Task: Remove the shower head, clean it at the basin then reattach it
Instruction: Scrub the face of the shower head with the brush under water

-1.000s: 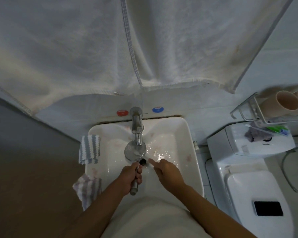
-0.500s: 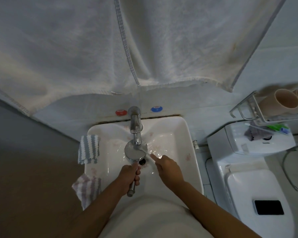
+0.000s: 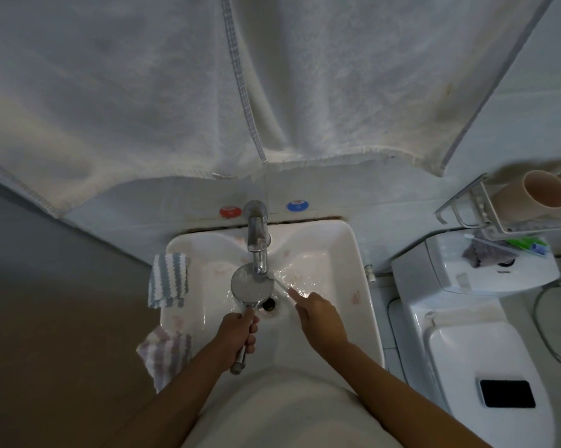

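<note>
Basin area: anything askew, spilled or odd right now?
Nothing spilled. One striped cloth droops over the basin rim's near-left corner, askew. The left hand holds the shower head under the tap.

Shiny metal shower head (image 3: 252, 283) — glossy basin (image 3: 340, 253).

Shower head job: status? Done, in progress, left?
Done: shower head is off its mount and at the basin. In hand: left hand holds its handle with the face under the tap; right hand points a thin tool, possibly a brush, at its edge. Left: finish cleaning, reattach.
</note>
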`<action>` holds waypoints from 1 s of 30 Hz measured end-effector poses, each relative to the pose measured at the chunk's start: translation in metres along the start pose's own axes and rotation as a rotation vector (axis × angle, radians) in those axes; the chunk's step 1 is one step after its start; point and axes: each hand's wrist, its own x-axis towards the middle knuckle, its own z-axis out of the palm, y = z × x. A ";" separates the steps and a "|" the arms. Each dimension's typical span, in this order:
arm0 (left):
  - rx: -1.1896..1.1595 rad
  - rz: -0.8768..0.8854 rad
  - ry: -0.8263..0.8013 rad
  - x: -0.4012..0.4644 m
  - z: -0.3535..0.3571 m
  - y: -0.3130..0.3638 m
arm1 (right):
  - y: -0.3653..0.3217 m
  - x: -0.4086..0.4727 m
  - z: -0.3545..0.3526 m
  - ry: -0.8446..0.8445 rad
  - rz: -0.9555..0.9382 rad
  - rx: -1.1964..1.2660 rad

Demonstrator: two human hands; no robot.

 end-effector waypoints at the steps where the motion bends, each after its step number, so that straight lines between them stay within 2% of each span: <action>1: 0.006 -0.003 0.006 0.000 -0.001 -0.001 | -0.002 -0.001 0.001 -0.016 -0.017 0.013; 4: 0.024 -0.013 0.025 0.000 -0.006 -0.004 | -0.008 -0.006 0.003 -0.062 -0.077 0.044; 7: 0.027 -0.009 0.028 -0.001 -0.011 -0.007 | -0.002 0.001 0.004 0.003 -0.025 -0.005; 11: 0.040 -0.006 0.037 -0.002 -0.014 -0.010 | -0.009 -0.005 0.005 -0.052 -0.083 0.050; 15: 0.077 0.005 0.038 -0.001 -0.014 -0.011 | -0.001 -0.001 0.005 0.002 -0.020 0.008; 19: 0.107 0.011 0.041 0.000 -0.013 -0.012 | -0.006 -0.007 0.004 -0.051 -0.066 0.057; 23: 0.135 0.012 0.048 0.000 -0.012 -0.013 | 0.001 -0.002 0.003 -0.002 0.008 0.026; 26: 0.135 0.016 0.046 0.001 -0.012 -0.014 | -0.003 -0.007 0.002 -0.051 -0.052 0.052; 30: 0.144 0.020 0.042 0.000 -0.011 -0.013 | 0.003 -0.003 0.002 0.003 -0.003 0.005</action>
